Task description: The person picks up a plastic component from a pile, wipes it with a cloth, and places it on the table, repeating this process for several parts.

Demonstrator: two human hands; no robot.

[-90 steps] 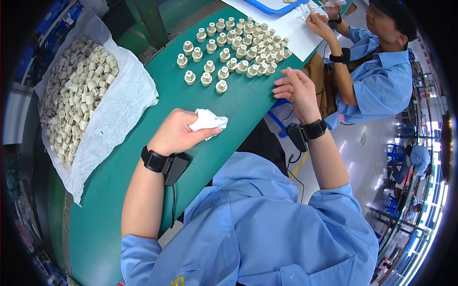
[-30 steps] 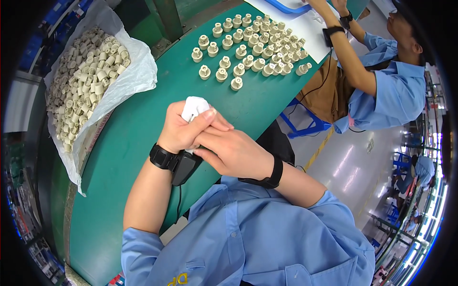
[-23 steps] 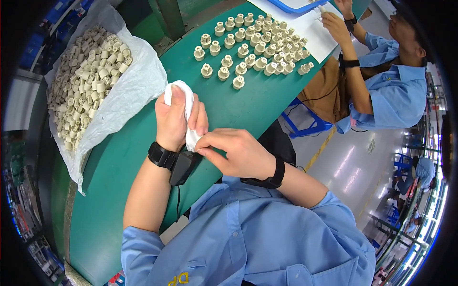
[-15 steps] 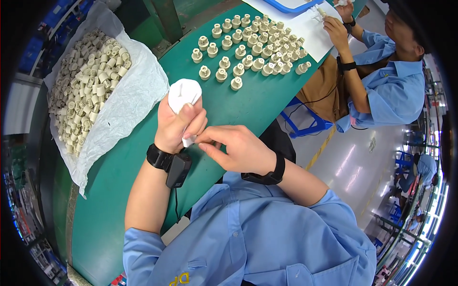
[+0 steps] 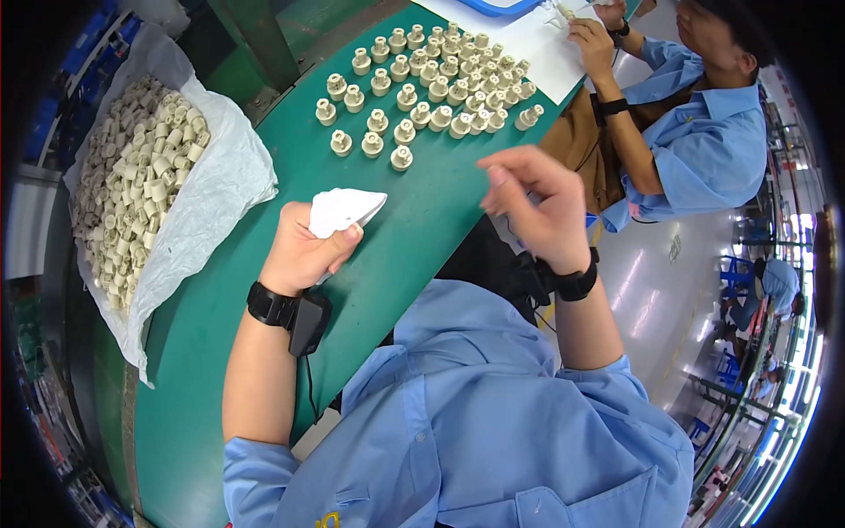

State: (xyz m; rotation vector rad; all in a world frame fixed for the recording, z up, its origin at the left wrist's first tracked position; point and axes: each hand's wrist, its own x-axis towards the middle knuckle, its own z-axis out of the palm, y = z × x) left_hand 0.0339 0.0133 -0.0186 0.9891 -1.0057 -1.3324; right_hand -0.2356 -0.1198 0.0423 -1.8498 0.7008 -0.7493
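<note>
My left hand (image 5: 308, 251) is closed round a crumpled white piece that looks like cloth or paper (image 5: 350, 209), held above the green table with the thumb pressed on it. Its pointed end leans to the right. Off to the right, my right hand (image 5: 541, 207) is raised apart from it near the table's edge. Its fingers are loosely bent and slightly blurred, with nothing visible in them. Beyond both hands, many small cream plastic fittings (image 5: 402, 158) stand upright in loose rows on the table.
A white bag (image 5: 233, 163) at the left lies spread around a heap of cream plastic parts (image 5: 132, 194). The green table (image 5: 211, 352) runs diagonally beneath. At far right a co-worker (image 5: 695, 132) sits by white paper (image 5: 546, 62) and a blue tray (image 5: 497, 7).
My right hand has come away from the white piece and moved up and right. The left hand has lowered slightly, and the piece in it now tilts rightward.
</note>
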